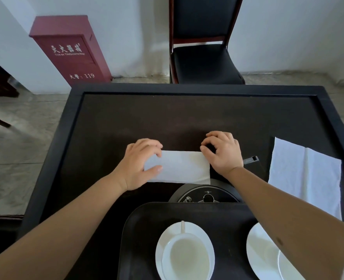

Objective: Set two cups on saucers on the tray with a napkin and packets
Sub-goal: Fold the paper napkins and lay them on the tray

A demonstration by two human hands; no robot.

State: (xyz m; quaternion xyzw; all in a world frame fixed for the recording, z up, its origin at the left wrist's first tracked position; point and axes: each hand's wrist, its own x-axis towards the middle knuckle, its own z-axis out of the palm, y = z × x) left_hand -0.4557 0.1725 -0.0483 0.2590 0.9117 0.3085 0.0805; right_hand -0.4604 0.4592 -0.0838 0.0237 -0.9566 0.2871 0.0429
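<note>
A white folded napkin [180, 166] lies flat on the dark table, just beyond the tray. My left hand [140, 162] grips its left end, thumb on top and fingers curled over the far edge. My right hand [221, 152] pinches its far right corner. Close to me sits the black tray [138, 229]. On it a white cup [186, 256] stands on a white saucer [204, 233]. A second saucer [258, 245] with a cup [286, 267] is at the tray's right, partly hidden by my right forearm. No packets are visible.
A second, unfolded white napkin [304, 174] lies on the table at the right. A round black plate [205, 196] with a printed logo sits between tray and napkin. A small black box [252, 162] is beside my right wrist. A black chair [203, 57] stands beyond the table's raised rim [187, 88].
</note>
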